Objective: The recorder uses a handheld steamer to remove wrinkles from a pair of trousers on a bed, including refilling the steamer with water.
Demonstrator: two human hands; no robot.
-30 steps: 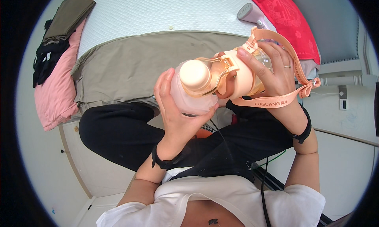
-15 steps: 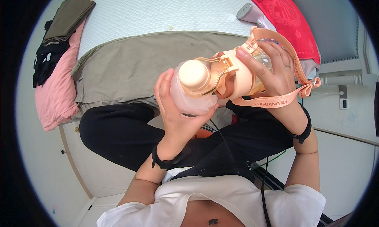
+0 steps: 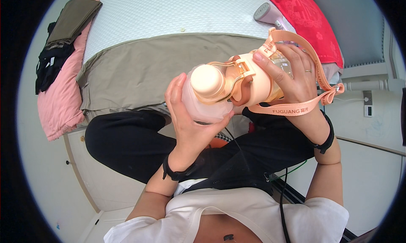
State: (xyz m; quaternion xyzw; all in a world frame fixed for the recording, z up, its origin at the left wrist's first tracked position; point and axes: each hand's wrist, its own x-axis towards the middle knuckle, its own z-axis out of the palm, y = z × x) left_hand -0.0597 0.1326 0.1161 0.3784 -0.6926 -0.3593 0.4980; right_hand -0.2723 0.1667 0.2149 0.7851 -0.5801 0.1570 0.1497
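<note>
My left hand (image 3: 184, 109) is wrapped round a translucent pale pink container (image 3: 201, 112), held up in front of my lap. My right hand (image 3: 294, 76) grips a peach water bottle (image 3: 259, 84) by its body. The bottle lies tilted nearly on its side, with its pale round lid end (image 3: 206, 81) over the container. Whether any water runs between them is hidden. A peach carrying strap (image 3: 292, 109) hangs in a loop from the bottle round my right hand.
Grey-green trousers (image 3: 144, 69) lie spread along the near edge of the white bed (image 3: 177, 10). A pale pink handheld steamer (image 3: 270, 15) lies by a red cloth (image 3: 304, 21) at the far right. Folded dark clothes (image 3: 63, 35) rest on pink bedding (image 3: 63, 103). A black cable (image 3: 284, 209) crosses my lap.
The bottle's lid end has shifted very slightly left over the container. Both hands keep their hold.
</note>
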